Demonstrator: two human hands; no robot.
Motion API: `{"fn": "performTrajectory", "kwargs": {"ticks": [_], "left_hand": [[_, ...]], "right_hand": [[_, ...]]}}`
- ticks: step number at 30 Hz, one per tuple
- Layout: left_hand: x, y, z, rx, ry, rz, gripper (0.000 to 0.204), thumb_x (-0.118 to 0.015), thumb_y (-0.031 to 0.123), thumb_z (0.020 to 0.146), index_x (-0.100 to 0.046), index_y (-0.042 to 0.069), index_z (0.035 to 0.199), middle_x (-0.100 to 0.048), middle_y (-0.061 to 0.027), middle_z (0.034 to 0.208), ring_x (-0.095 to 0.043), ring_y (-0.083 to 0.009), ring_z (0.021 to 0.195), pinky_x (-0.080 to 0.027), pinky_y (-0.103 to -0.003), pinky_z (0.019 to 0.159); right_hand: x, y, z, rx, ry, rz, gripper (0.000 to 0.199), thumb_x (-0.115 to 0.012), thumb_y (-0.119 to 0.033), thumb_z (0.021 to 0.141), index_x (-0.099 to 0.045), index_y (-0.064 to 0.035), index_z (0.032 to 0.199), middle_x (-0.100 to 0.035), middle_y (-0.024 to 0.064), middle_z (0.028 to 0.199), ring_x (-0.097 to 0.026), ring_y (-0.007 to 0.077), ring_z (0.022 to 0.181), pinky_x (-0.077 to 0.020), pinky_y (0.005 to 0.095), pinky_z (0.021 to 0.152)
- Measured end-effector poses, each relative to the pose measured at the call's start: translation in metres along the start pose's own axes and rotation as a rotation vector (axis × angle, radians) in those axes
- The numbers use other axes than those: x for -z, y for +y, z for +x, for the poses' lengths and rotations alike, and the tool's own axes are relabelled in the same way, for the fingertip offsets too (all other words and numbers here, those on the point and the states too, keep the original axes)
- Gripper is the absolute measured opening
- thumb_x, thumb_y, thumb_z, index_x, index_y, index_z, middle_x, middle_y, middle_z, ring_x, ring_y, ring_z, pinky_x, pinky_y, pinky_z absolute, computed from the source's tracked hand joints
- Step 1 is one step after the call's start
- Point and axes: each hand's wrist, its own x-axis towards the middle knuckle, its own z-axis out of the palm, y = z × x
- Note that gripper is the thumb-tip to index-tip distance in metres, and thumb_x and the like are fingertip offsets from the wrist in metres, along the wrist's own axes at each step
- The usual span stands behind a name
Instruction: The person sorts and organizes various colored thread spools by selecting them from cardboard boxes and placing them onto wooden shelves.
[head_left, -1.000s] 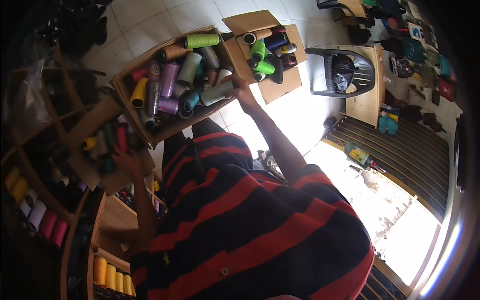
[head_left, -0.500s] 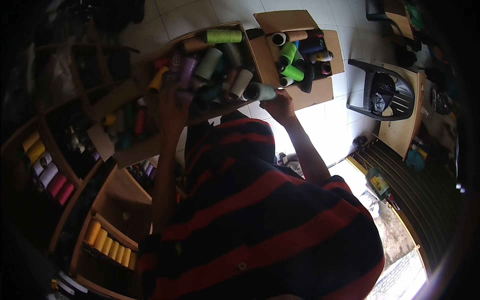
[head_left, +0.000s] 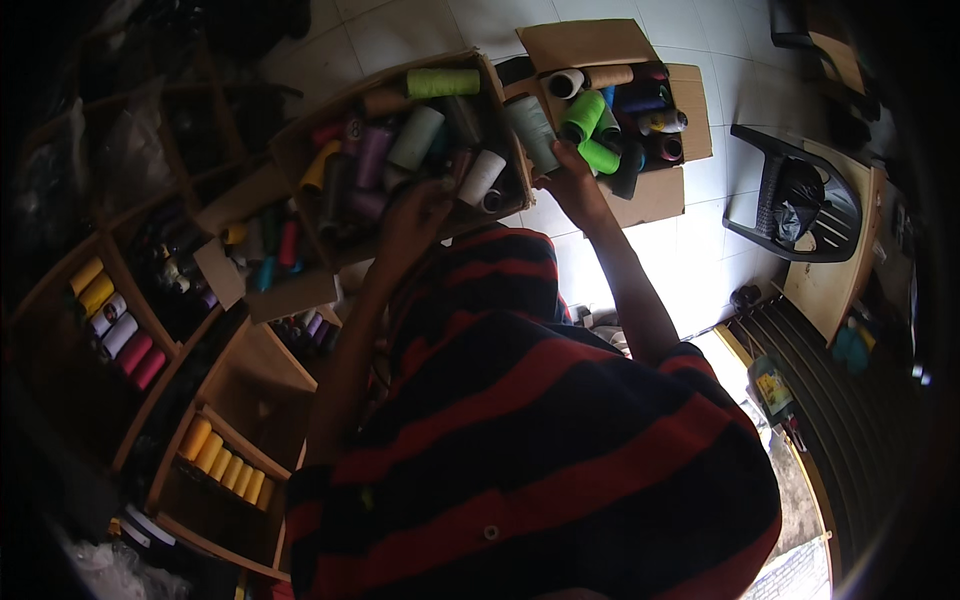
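Observation:
My right hand (head_left: 575, 190) is closed on a pale grey-green cone of thread (head_left: 532, 135), held upright between the two cardboard boxes. My left hand (head_left: 412, 222) reaches over the near edge of the large cardboard box (head_left: 508, 125), its fingers apart and slightly curled, with no thread visibly held. Beneath and around those fingers lie many thread cones, in dim light. Among them are a white cone (head_left: 483, 178), a purple one (head_left: 374, 156), another grey-green one (head_left: 416, 138) and a lime one (head_left: 443, 82) at the far side.
To the right stands an open smaller box (head_left: 640, 190) holding bright green thread cones (head_left: 583, 114) and others. A black plastic chair (head_left: 800, 195) is farther right. Wooden shelving (head_left: 255, 360) with yellow cones (head_left: 222, 465) stands at left, beside an open carton (head_left: 290, 300) of spools.
The grey-green cone has been raised and turned from lying sideways to upright in my right hand. My left hand has moved right, from the purple cones toward the white one.

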Motion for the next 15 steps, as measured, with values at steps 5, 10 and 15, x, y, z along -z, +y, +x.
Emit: {"fn": "performTrajectory", "kwargs": {"ticks": [5, 10, 15], "left_hand": [[-0.040, 0.011, 0.037, -0.212, 0.157, 0.340, 0.036, -0.064, 0.023, 0.085, -0.057, 0.004, 0.115, -0.056, -0.0180, 0.119, -0.058, -0.0350, 0.104, -0.047, -0.040, 0.088], [-0.020, -0.022, 0.040, 0.050, -0.030, 0.547, 0.045, -0.054, 0.035, 0.084, -0.056, -0.002, 0.109, -0.061, -0.0226, 0.101, -0.059, -0.0407, 0.097, -0.045, -0.047, 0.088], [0.032, -0.032, -0.004, 0.194, 0.295, 0.435, 0.042, -0.057, 0.027, 0.080, -0.055, 0.001, 0.112, -0.059, -0.0232, 0.104, -0.055, -0.0413, 0.098, -0.041, -0.051, 0.089]], "right_hand": [[0.016, -0.016, 0.002, -0.028, 0.034, -0.086, 0.039, -0.055, -0.035, 0.091, -0.045, -0.0041, 0.112, -0.055, 0.0096, 0.093, -0.057, 0.0181, 0.082, -0.0441, 0.0313, 0.070], [0.015, -0.019, -0.008, -0.027, 0.027, -0.134, 0.039, -0.054, -0.034, 0.090, -0.045, -0.0028, 0.112, -0.056, 0.0109, 0.091, -0.057, 0.0173, 0.080, -0.0440, 0.0305, 0.070], [0.035, 0.003, -0.019, 0.043, 0.008, -0.372, 0.033, -0.045, -0.033, 0.094, -0.048, -0.0025, 0.108, -0.054, 0.0096, 0.089, -0.055, 0.0172, 0.079, -0.0443, 0.0300, 0.072]]}}
